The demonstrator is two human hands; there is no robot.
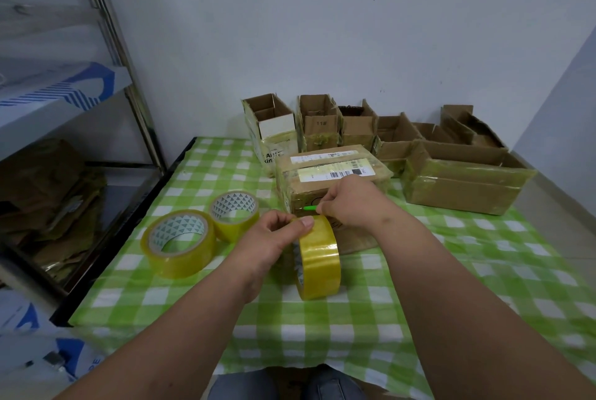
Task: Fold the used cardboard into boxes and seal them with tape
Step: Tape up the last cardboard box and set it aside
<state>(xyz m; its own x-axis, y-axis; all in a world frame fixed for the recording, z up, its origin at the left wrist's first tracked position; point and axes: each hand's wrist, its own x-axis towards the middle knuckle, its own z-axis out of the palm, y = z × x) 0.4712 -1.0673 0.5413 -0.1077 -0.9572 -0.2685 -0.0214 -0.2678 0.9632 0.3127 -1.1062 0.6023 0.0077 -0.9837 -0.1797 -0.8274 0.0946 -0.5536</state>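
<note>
At twelve o'clock from my tape roll, gripped by my left hand, my right hand pinches what seems a green cutter; I should slice cleanly beside the box.

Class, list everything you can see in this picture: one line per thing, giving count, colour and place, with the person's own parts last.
tape roll in hand: one, yellow, upright on the table, near centre.
spare tape rolls: two, yellow, lying flat left of centre.
closed box: one, brown with white labels, behind the hands.
green tool: one, small, at the right hand; kind unclear.
open boxes: about six, brown, along the wall.
tablecloth: one, green and white check, covering the table.
flattened cardboard: a pile, brown, on the shelf at left.
left hand: grips the upright roll's top.
right hand: grips the green tool against the box.
</note>
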